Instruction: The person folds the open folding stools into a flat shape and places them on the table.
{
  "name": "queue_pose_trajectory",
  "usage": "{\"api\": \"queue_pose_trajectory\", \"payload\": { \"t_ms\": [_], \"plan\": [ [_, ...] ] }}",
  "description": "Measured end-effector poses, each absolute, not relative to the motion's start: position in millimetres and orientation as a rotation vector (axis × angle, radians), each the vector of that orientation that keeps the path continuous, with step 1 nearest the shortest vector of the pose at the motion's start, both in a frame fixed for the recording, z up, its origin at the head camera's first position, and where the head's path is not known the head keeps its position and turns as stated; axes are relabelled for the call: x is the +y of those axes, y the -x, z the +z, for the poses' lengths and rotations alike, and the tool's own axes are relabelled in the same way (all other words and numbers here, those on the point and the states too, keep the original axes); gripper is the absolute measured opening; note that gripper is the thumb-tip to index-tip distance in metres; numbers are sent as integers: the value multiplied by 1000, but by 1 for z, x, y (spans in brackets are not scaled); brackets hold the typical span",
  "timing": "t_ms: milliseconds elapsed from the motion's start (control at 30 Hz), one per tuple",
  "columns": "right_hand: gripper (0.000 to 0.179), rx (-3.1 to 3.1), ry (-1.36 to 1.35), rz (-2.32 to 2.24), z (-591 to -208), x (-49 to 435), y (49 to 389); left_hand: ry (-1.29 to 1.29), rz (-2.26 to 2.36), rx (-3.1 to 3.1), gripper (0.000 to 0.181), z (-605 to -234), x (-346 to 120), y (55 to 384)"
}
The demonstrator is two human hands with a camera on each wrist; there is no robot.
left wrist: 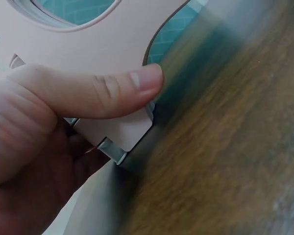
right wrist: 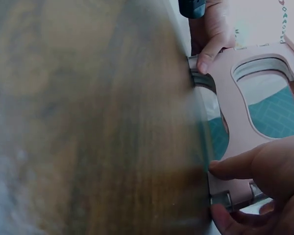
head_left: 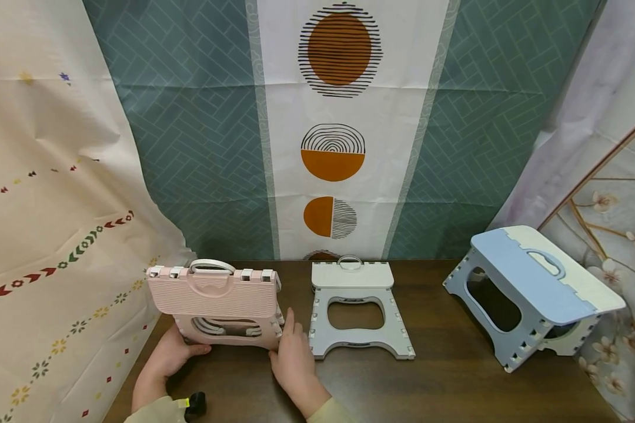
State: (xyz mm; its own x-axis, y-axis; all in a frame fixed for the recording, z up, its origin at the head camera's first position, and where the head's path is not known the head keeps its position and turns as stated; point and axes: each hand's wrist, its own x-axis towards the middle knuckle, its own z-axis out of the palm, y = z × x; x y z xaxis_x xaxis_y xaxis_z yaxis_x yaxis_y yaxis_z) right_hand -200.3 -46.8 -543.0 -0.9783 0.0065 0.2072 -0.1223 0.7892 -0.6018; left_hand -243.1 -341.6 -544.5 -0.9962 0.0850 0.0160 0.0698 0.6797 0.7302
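Note:
A pink folding step stool (head_left: 211, 294) stands on the left of the brown table, its seat flap hanging down over the front and a white handle at its top edge. My left hand (head_left: 170, 355) grips its lower left corner, and in the left wrist view the thumb (left wrist: 112, 93) lies across the leg with the other fingers behind. At the lower right corner, my right hand (head_left: 296, 358) pinches the other foot. The right wrist view shows that foot between thumb (right wrist: 235, 166) and fingers, with the leg panel's oval opening beside them.
A pale grey folding stool (head_left: 351, 276) lies folded just right of my right hand. Farther right, a blue and white stool (head_left: 529, 276) stands unfolded. Patterned cloths (head_left: 344, 111) hang behind and at both sides. The brown table (head_left: 391, 388) runs along the front.

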Motion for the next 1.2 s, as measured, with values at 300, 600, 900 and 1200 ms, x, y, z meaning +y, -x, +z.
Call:
{"api": "queue_pose_trajectory", "payload": {
  "t_ms": [300,600,900,1200],
  "plan": [
    [56,-2718,-127,826,-548,-46,199,-134,1228,2879,70,-539,-340,243],
    [57,-2737,-123,838,-550,-47,203,-208,1256,2873,97,-542,-346,240],
    [55,-2760,-127,838,-550,-46,203,-272,1471,2759,121,-544,-347,240],
    [58,-2741,-126,740,-551,-49,200,-240,1330,2882,107,-542,-343,242]
  ]
}}
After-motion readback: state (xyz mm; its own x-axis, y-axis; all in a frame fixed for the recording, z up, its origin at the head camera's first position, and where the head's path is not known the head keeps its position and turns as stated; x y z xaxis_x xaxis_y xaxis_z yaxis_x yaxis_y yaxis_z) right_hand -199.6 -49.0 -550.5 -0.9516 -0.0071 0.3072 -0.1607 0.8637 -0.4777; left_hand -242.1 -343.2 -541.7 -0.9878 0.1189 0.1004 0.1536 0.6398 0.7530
